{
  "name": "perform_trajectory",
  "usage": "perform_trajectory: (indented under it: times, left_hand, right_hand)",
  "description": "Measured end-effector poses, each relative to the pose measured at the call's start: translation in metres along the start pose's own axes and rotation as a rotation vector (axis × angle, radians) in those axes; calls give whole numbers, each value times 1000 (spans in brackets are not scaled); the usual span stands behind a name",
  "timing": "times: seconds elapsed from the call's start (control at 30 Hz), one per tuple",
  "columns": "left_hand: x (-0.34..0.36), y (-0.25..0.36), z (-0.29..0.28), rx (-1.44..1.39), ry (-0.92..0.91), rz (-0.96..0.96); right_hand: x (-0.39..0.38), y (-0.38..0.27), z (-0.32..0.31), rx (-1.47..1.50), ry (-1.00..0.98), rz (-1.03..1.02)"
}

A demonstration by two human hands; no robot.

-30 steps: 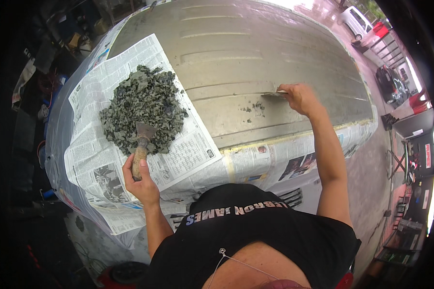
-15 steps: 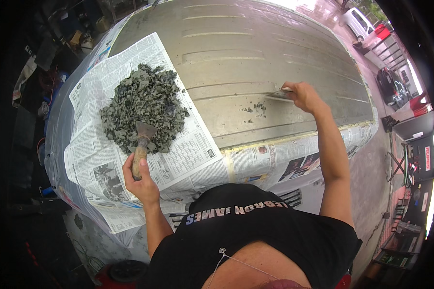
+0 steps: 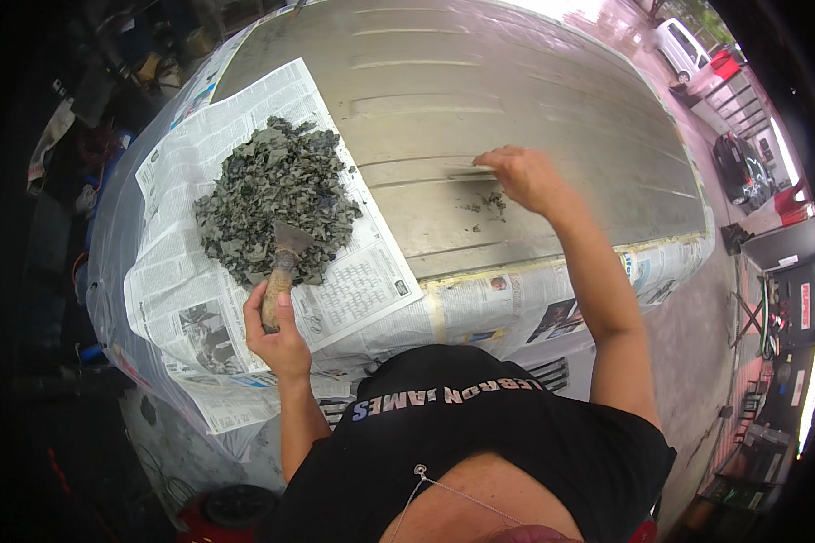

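Observation:
My left hand (image 3: pixel 276 335) grips a scraper (image 3: pixel 285 271) by its worn handle; the blade rests over a heap of grey-green flakes (image 3: pixel 244 199) on an open newspaper sheet (image 3: pixel 371 276). My right hand (image 3: pixel 525 181) is raised over the bare ribbed metal panel (image 3: pixel 435 90), fingers pinched on a thin flat scraper (image 3: pixel 474 174), blurred and partly hidden by the hand. A few loose flakes (image 3: pixel 489 206) lie on the panel just below it.
Taped newspaper (image 3: pixel 480 308) and clear plastic sheeting (image 3: pixel 113 271) border the panel. Dark clutter (image 3: pixel 163 63) fills the left side. To the right are a white van (image 3: pixel 682 50), a dark car (image 3: pixel 741 172) and shop equipment (image 3: pixel 774 380).
My right hand with its scraper has swept leftward across the panel, from right of the loose flakes to above them. My left hand and its scraper have shifted slightly right.

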State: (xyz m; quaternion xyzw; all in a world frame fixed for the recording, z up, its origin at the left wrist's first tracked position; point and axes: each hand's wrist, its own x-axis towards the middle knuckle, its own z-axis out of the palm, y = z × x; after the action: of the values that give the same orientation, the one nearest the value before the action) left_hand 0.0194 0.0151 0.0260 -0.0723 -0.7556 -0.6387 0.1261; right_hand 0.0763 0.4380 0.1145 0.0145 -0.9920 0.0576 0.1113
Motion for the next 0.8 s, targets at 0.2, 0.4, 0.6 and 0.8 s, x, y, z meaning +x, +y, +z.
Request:
perform_trajectory:
  times: [0.2,0.4,0.6,0.8]
  left_hand:
    - [-2,3,-6,-8,1,-90]
    - [2,-5,2,-30,-16,-60]
    - [3,5,4,-22,-29,-39]
    - [2,-2,-2,-35,-10,-58]
  right_hand:
    - [-28,-13,11,-142,-79,-124]
    - [-20,-16,5,-148,-64,-37]
    - [-25,-16,7,-130,-87,21]
    - [-14,-19,6,-95,-50,36]
